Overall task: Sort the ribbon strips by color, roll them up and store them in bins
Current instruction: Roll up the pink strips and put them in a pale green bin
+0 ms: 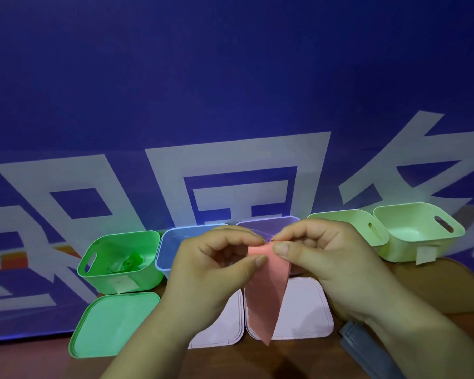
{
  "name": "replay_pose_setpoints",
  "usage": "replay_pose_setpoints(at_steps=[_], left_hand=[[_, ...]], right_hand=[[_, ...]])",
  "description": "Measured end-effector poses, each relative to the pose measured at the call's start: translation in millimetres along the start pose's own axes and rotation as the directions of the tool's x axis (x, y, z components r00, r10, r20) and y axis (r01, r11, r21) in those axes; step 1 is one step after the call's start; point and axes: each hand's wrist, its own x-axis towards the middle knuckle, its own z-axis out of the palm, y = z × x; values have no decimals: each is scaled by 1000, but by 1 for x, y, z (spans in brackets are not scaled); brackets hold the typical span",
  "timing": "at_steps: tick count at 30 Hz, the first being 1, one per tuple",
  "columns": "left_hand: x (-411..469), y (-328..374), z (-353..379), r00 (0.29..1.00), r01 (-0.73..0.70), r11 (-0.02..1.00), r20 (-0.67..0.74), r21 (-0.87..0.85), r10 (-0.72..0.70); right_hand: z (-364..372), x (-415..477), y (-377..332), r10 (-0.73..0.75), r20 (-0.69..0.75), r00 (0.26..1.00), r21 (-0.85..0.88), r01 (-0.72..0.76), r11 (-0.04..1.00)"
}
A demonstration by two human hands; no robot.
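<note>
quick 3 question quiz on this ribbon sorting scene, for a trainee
1. True or false: the pink ribbon strip lies inside a bin.
2. Multiple choice: what is inside the green bin? A) rolled green ribbon B) a pink strip C) a lid
3. Fill in: the left hand and the right hand both pinch the strip at its ____ end, and the rest hangs down.

Key: 1 false; 2 A; 3 top
</note>
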Motion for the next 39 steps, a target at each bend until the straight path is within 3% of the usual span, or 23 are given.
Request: replay_pose_setpoints(at_steps=[13,20,32,39], left_hand=[[4,15,7,963,243,958,-83,-152,-257],[4,12,7,968,234,962,-55,-140,-244],[1,4,5,997,73,997,-25,-14,-73],[0,6,4,995,94,995,-10,-41,-95]], right_hand=[[1,-6,1,-146,-10,989,-114,144,983],[0,-4,2,-104,-45,994,-113,99,989],[-3,-2,1,-33,-49,998,9,34,999],[-5,-1,5,-2,-31,1000,-16,1,1000]])
